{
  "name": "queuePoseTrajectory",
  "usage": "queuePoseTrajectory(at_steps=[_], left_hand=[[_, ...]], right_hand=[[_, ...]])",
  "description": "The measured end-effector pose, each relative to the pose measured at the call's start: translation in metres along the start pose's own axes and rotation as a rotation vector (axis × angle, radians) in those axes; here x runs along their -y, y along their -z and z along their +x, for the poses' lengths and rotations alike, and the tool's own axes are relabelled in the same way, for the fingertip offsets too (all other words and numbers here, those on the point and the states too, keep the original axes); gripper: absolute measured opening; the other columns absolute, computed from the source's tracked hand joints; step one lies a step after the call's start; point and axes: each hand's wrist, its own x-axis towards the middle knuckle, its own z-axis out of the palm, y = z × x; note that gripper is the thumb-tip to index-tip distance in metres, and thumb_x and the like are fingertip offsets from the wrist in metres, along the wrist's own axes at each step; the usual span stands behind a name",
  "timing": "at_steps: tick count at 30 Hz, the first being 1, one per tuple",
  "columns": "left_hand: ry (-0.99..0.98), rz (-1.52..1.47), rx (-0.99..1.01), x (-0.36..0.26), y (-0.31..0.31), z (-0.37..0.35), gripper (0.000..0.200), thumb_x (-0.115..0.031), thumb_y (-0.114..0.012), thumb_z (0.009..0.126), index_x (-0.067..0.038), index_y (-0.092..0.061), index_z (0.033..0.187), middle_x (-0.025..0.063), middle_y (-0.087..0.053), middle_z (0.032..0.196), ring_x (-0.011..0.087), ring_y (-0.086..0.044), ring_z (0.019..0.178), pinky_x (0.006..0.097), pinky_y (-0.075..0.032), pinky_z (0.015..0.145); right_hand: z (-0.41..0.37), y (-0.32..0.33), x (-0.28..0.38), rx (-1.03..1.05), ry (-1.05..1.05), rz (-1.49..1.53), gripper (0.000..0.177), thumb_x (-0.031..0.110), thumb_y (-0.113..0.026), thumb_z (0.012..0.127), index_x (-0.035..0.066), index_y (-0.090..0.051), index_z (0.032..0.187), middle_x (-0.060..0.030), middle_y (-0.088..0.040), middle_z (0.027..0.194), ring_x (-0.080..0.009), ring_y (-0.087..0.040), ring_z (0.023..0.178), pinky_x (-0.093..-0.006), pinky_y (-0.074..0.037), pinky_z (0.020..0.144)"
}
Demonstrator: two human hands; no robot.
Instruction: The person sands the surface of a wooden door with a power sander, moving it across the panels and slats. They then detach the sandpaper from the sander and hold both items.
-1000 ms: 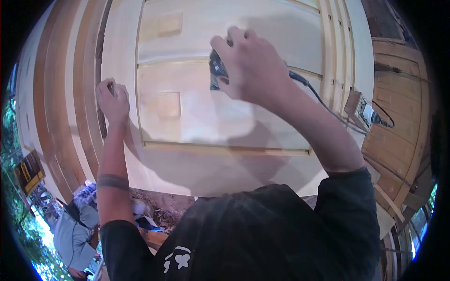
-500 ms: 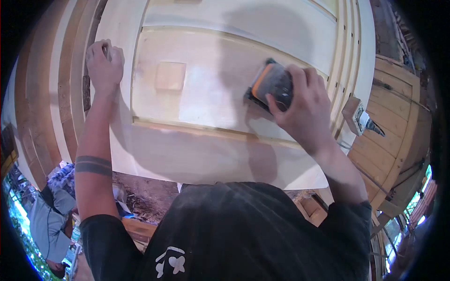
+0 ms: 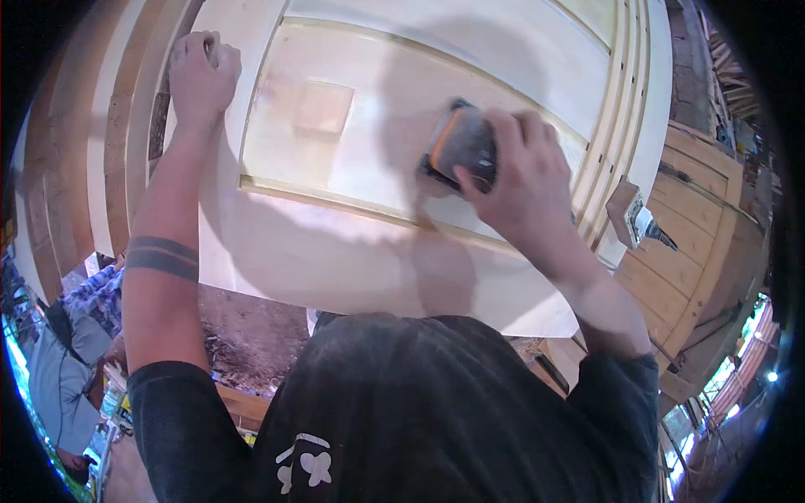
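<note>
A pale wooden panel door lies flat in front of me. My right hand is wrapped around a dark electric sander with an orange band, which rests on the door's recessed panel and looks slightly blurred. Up at the left, my left hand lies on the door's border with its fingers curled closed; what they hold, if anything, is hidden. A square pale block or raised patch shows on the panel between the two hands.
A wooden block with a pointed nozzle tip sits at the door's right edge. Beyond it stands another wooden door. Long boards line the left side. Another person in a grey shirt is at the lower left.
My right hand and the sander have shifted left across the panel. My left hand appears higher and slightly further right; the whole view has also turned a little.
</note>
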Motion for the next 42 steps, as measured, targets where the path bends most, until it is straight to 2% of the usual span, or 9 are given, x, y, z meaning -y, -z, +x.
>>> queuePoseTrajectory(at_steps=[4,7,10,13,20,25,28,31,42], left_hand=[[0.000,0.053,-0.031,-0.003,-0.001,0.001,0.032,-0.027,-0.058,0.088,-0.002,-0.061,0.109,0.0164,-0.060,0.114,0.0351,-0.058,0.109,0.0462,-0.046,0.096],[0.012,0.053,-0.013,0.000,-0.003,0.001,0.033,-0.027,-0.058,0.089,-0.002,-0.061,0.110,0.0165,-0.060,0.114,0.0347,-0.058,0.109,0.0464,-0.046,0.096],[0.032,0.066,0.009,0.000,-0.004,0.001,0.034,-0.027,-0.057,0.089,-0.002,-0.061,0.112,0.0163,-0.060,0.114,0.0345,-0.057,0.110,0.0462,-0.045,0.096],[0.033,0.099,0.024,0.001,-0.003,0.000,0.038,-0.031,-0.058,0.092,-0.006,-0.056,0.120,0.0180,-0.061,0.118,0.0382,-0.061,0.107,0.0477,-0.047,0.092],[-0.002,0.030,0.002,0.009,-0.003,0.002,0.036,-0.030,-0.059,0.091,-0.005,-0.059,0.117,0.0172,-0.062,0.117,0.0374,-0.061,0.109,0.0466,-0.047,0.094],[0.069,0.048,0.027,-0.003,0.002,0.001,0.036,-0.030,-0.059,0.091,-0.005,-0.060,0.116,0.0173,-0.062,0.118,0.0363,-0.060,0.111,0.0461,-0.047,0.096],[0.031,0.050,0.000,0.000,-0.001,0.003,0.034,-0.027,-0.058,0.089,-0.001,-0.060,0.111,0.0177,-0.060,0.114,0.0356,-0.058,0.109,0.0463,-0.046,0.095],[0.066,0.066,0.030,-0.003,0.000,0.002,0.036,-0.028,-0.057,0.089,-0.002,-0.060,0.113,0.0172,-0.060,0.115,0.0353,-0.057,0.111,0.0458,-0.045,0.096],[0.014,0.083,0.019,0.003,0.000,0.003,0.038,-0.028,-0.060,0.090,-0.002,-0.059,0.117,0.0190,-0.062,0.116,0.0365,-0.059,0.110,0.0455,-0.046,0.096]], right_hand=[[-0.044,0.006,-0.047,-0.058,-0.094,0.009,0.063,0.018,-0.085,0.066,0.006,-0.054,0.119,-0.0162,-0.056,0.102,-0.0367,-0.058,0.090,-0.0461,-0.051,0.077],[-0.049,0.006,-0.055,-0.058,-0.148,-0.042,0.062,0.017,-0.086,0.065,0.006,-0.055,0.118,-0.0161,-0.056,0.102,-0.0365,-0.058,0.090,-0.0461,-0.051,0.077],[-0.021,0.004,-0.031,-0.072,-0.095,-0.024,0.060,0.019,-0.085,0.066,0.006,-0.056,0.116,-0.0161,-0.056,0.102,-0.0358,-0.059,0.091,-0.0440,-0.051,0.076],[0.015,-0.005,-0.004,-0.083,0.037,-0.011,0.056,0.022,-0.084,0.067,0.006,-0.056,0.113,-0.0160,-0.057,0.101,-0.0349,-0.060,0.091,-0.0420,-0.052,0.076],[0.056,-0.016,0.030,-0.065,0.136,0.011,0.053,0.027,-0.083,0.068,0.007,-0.056,0.110,-0.0161,-0.057,0.102,-0.0359,-0.060,0.092,-0.0452,-0.053,0.078],[0.012,-0.001,-0.021,-0.067,0.073,0.001,0.055,0.023,-0.083,0.069,0.008,-0.056,0.115,-0.0158,-0.057,0.104,-0.0366,-0.060,0.094,-0.0447,-0.052,0.080],[-0.017,0.010,-0.057,-0.021,-0.091,-0.035,0.058,0.021,-0.083,0.069,0.009,-0.055,0.118,-0.0156,-0.057,0.104,-0.0365,-0.059,0.095,-0.0440,-0.051,0.081],[-0.030,0.012,-0.069,-0.033,-0.092,-0.072,0.058,0.020,-0.084,0.068,0.009,-0.056,0.117,-0.0154,-0.056,0.105,-0.0363,-0.059,0.094,-0.0442,-0.051,0.080],[0.059,-0.020,0.029,-0.115,0.211,-0.011,0.048,0.026,-0.082,0.070,0.007,-0.058,0.106,-0.0163,-0.059,0.098,-0.0330,-0.062,0.091,-0.0422,-0.053,0.075]])
